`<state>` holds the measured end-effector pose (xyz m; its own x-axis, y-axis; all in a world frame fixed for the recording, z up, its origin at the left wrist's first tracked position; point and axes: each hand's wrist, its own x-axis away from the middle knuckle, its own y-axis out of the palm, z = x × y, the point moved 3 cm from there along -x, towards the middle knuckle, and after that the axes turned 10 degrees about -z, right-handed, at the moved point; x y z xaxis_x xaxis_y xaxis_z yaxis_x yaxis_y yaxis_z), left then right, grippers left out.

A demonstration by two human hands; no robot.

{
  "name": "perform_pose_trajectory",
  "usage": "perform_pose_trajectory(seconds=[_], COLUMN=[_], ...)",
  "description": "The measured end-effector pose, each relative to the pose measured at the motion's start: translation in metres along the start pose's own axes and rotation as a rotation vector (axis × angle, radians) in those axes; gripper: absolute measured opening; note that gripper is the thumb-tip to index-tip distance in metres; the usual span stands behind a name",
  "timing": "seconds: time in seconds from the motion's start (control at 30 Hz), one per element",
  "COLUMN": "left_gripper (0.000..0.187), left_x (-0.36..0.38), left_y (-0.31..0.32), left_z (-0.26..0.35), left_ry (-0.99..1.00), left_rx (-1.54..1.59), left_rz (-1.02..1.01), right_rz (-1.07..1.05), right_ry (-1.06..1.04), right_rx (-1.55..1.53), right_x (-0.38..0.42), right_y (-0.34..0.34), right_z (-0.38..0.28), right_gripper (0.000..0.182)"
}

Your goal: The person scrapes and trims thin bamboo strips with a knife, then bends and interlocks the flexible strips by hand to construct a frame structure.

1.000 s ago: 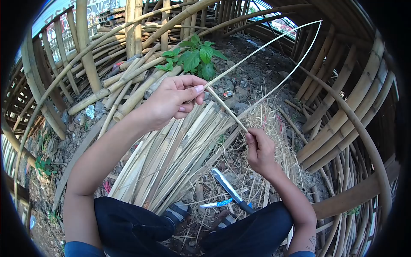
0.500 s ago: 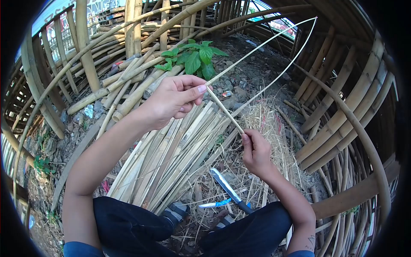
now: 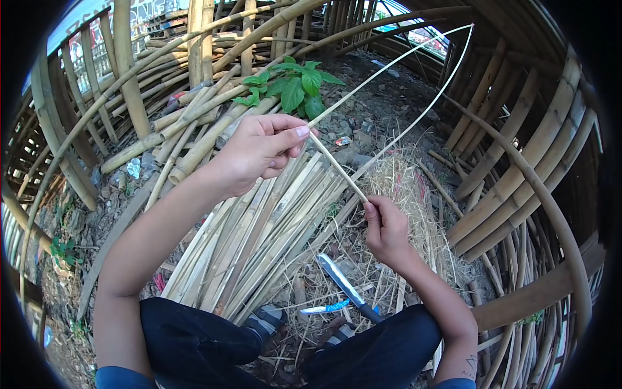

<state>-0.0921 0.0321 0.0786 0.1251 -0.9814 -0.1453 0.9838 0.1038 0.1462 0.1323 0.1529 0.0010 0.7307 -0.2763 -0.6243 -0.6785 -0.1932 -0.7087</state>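
My left hand (image 3: 262,155) pinches a thin bamboo strip (image 3: 389,66) between thumb and fingertips, just in front of the green plant. From there the strip runs to a pointed tip at the upper right, where a second, curved length bends back down. A straight piece slants from the left fingertips to my right hand (image 3: 389,230), whose fingers are closed around its lower end. How the pieces meet at the left fingertips is hidden. Below the hands lies a pile of split bamboo strips (image 3: 259,227). A machete (image 3: 340,279) and a small blue-handled knife (image 3: 326,308) rest on the ground between my feet.
A leafy plant (image 3: 295,87) grows ahead, beside stacked bamboo poles (image 3: 207,146). Dry shavings (image 3: 408,188) cover ground at the right. A curved pole (image 3: 544,188) and a bamboo slat wall (image 3: 538,175) stand close on the right. Bamboo posts (image 3: 131,71) rise at the left.
My left hand and the tip of the bent strip have shifted slightly left. My right hand has barely moved, and both hands keep their hold.
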Motion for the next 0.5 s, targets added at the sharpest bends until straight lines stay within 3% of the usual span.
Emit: perform_pose_trajectory(seconds=[0.5], left_gripper=[0.019], left_x=[-0.0009], left_y=[-0.0029], left_z=[-0.0035], left_ry=[0.037], left_rx=[0.013], left_rz=[-0.032], right_rz=[-0.011], right_ry=[0.019], right_rx=[-0.011], right_x=[0.0006], right_y=[0.0018], right_z=[0.0031], right_gripper=[0.009])
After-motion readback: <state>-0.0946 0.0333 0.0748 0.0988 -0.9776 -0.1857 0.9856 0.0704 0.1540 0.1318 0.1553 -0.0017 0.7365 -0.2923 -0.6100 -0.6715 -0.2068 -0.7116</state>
